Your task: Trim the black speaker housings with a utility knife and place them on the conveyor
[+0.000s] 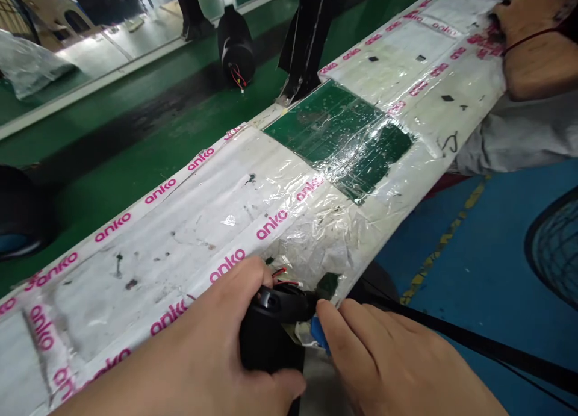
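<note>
My left hand point(230, 338) is wrapped round a black rounded housing point(268, 338) near the front edge of the bench. Thin red wires point(285, 277) with a small white connector stick out at the housing's far end. Close against its right side, my right hand point(383, 356) is closed, with a small blue object point(320, 332) showing at its fingertips. Most of that blue piece is hidden by the fingers, so its kind cannot be made out. A dark green scrap point(328, 285) lies just beyond the right fingertips.
White sheeting printed "anko" covers the bench point(158, 241), with a bare green patch point(334, 127). On the green conveyor behind sits a black housing point(235, 46) with loose wires. Another dark unit point(22, 211) is at left. A co-worker's arm point(533, 55) rests at far right; a fan point(557, 247) stands below.
</note>
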{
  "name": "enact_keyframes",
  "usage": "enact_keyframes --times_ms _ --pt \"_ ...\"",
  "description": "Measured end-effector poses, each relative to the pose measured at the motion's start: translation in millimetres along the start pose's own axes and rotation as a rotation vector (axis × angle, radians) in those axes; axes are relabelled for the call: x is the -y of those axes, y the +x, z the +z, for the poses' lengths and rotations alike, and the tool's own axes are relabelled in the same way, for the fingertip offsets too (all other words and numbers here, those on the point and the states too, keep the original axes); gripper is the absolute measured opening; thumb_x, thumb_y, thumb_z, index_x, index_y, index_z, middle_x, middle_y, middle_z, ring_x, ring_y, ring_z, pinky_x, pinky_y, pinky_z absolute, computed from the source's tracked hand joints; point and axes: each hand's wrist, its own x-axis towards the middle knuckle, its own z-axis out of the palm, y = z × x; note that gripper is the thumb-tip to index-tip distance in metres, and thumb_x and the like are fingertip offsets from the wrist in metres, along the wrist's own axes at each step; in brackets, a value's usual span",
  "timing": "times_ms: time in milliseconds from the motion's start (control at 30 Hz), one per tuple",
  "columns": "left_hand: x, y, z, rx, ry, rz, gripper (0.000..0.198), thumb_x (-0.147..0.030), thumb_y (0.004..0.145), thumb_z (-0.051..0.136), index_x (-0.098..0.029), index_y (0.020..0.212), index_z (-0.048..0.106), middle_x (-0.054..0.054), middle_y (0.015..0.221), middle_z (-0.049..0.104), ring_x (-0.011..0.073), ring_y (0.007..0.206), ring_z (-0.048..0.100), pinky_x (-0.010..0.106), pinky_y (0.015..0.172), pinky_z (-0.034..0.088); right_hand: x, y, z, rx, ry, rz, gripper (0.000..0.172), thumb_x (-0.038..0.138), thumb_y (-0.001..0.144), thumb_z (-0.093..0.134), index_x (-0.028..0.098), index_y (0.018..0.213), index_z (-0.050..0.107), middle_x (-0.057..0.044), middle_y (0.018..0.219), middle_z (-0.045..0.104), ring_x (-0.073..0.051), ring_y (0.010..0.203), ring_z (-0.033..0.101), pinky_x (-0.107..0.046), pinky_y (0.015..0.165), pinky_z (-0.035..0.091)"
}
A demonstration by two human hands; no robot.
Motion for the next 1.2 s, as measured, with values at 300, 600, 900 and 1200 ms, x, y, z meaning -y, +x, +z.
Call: enact_keyframes --times_ms 300,600,900,1200 --pt "-10 3 10.7 -0.137 0.207 0.135 0.031 -0.029 0.068 0.073 -0.026 0.083 0.046 -0.002 0.078 0.058 0.0203 0.067 0.056 0.032 0.054 0.044 -9 21 -25 0.309 0.173 0.103 0.038 0.01 0.059 0.057 0.026 0.093 0.054 0.004 0.058 0.062 -0.021 0.036 0.052 -0.037 0.042 0.015" --pt "-16 1 6.1 -0.075 0.119 0.091 0.029 -0.034 0.075 0.073 -0.025 0.083 0.047 -0.003 0.078 0.058 0.0187 0.067 0.053 0.031 0.055 0.044 -27 12 -41 0.032 0.103 -0.018 0.026 0.007 0.08 0.051 0.023 0.101 0.052 0.003 0.067 0.059 -0.019 0.043 0.052 -0.037 0.045 0.028" --pt "-8 -2 16.1 -0.13 0.104 0.098 0.032 -0.031 0.073 0.074 -0.025 0.085 0.044 -0.003 0.081 0.056 0.0179 0.069 0.052 0.031 0.057 0.043 -7 5 -15 -0.005 0.073 0.0 0.054 0.007 0.065 0.051 0.017 0.119 0.05 0.0 0.076 0.063 -0.021 0.054 0.056 -0.036 0.053 0.033" --pt "-9 0 14.5 -0.118 0.107 0.111 0.033 -0.029 0.073 0.074 -0.025 0.084 0.043 -0.003 0.081 0.054 0.0179 0.07 0.05 0.032 0.059 0.042 -9 4 -17 0.01 0.086 -0.012 0.052 0.006 0.067 0.048 0.018 0.118 0.05 0.001 0.076 0.063 -0.021 0.054 0.058 -0.036 0.053 0.034"
